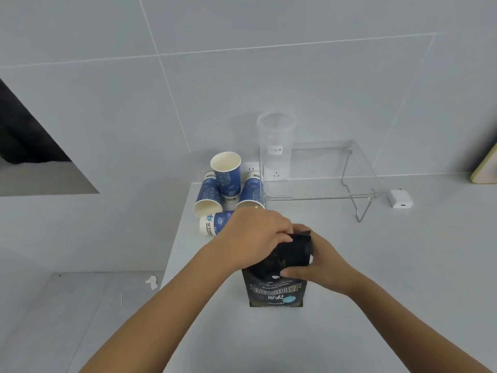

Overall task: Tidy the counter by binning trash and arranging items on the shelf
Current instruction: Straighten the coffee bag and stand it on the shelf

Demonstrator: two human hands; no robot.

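A black coffee bag (275, 290) with pale lettering stands upright on the grey counter (349, 278). My left hand (252, 235) grips its folded top from the left. My right hand (320, 261) holds the same top from the right, thumb across the front. Behind the hands lie several blue paper cups (226, 179); one stands upright on the others, which are tipped over. A clear acrylic shelf (322, 189) on wire legs stands at the back, with a tall clear plastic container (274, 146) on its left end.
A white charger plug (400, 199) lies right of the shelf. A wall socket (275, 175) shows behind the shelf. The counter's left edge drops to a floor with a white scrap (152, 282). A pale flat object (485, 162) leans at far right.
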